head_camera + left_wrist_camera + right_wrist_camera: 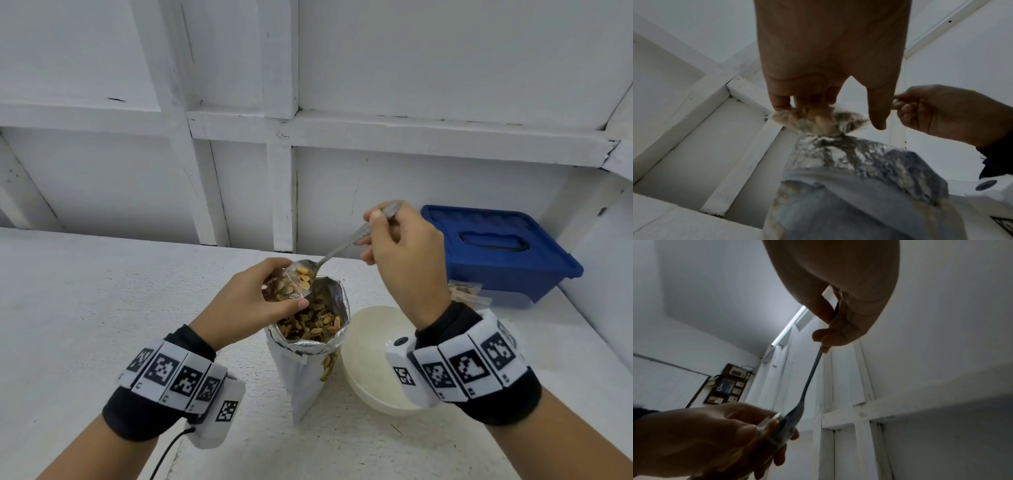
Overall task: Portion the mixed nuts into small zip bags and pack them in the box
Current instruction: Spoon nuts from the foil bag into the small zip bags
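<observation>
The foil pouch [310, 346] stood upright on the bench [102, 308], near its front edge, with mixed nuts [310, 325] inside. Just right of the pouch, touching or nearly so, sat a bowl [373, 363]. Behind and to the right of the bowl stood the lidded box [496, 246], against the wall [394, 68] at the bench's rear right; filled zip bags [466, 291] lay before the box. Above the pouch's mouth the left hand [246, 305] held a small zip bag [291, 284], and a spoon [329, 257] reached into that bag from the right hand [400, 253], which was higher and farther right.
</observation>
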`<state>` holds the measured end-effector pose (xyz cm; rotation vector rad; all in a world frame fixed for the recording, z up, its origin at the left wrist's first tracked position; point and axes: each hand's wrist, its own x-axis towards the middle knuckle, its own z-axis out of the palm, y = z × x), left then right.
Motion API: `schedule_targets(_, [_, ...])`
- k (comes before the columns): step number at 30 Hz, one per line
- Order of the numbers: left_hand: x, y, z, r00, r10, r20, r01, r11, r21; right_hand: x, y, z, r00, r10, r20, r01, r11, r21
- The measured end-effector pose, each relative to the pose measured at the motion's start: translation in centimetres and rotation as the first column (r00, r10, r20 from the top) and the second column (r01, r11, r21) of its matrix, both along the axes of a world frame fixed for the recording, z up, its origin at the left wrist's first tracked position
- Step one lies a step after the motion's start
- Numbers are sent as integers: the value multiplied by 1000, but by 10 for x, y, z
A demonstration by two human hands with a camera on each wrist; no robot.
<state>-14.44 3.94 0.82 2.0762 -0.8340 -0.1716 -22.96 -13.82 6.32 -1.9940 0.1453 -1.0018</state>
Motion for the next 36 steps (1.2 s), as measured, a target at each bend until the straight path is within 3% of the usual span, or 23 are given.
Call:
schedule_targets(3, [2,2,-6,999,42,-22,-44,996,-78,-2,10,9,989,22,147,8,979,-201])
schedule_targets(5, [5,4,-8,997,62,-47,-68,990,-124,-4,11,13,977,26,213,30,967,-255])
schedule_targets(10, [10,11,-11,996,71,-59,-80,982,-170,-11,-6,16,968,-52,245,87,987,-132])
schedule_targets(12, [10,13,-9,994,91,-59,-101,976,-195,-15,-14,7,980,-74,185,94,990,-103])
schedule_targets(15, [9,14,-3,991,119,-54,-129,960,-247,-20,-15,-17,999,-17,-49,16,999,-28])
schedule_targets(17, [9,12,2,990,131,-58,-143,942,-304,-22,-12,-35,976,29,-217,-10,996,84])
schedule_targets(20, [8,7,7,987,143,-79,-162,913,-373,-23,-8,-53,928,104,-358,-6,964,265])
schedule_targets(22, [6,3,10,984,150,-96,-176,895,-410,-23,-10,-56,891,82,-446,-10,987,162])
schedule_targets(25, [2,-3,12,984,148,-100,-177,882,-437,-24,-12,-51,881,-32,-471,-51,985,-162])
schedule_targets(29, [-8,-14,19,986,136,-101,-168,860,-481,-25,1,-38,963,-214,-163,87,821,-564])
schedule_targets(30, [-11,-17,21,986,128,-104,-163,853,-496,-24,6,-34,973,-191,-128,81,805,-587])
schedule_targets(32, [-16,-24,24,988,112,-106,-151,841,-520,-20,17,-30,977,-87,-195,-35,836,-548])
schedule_targets(36, [-23,-32,27,987,19,-158,-102,838,-536,-12,25,-28,935,82,-344,-191,936,-296])
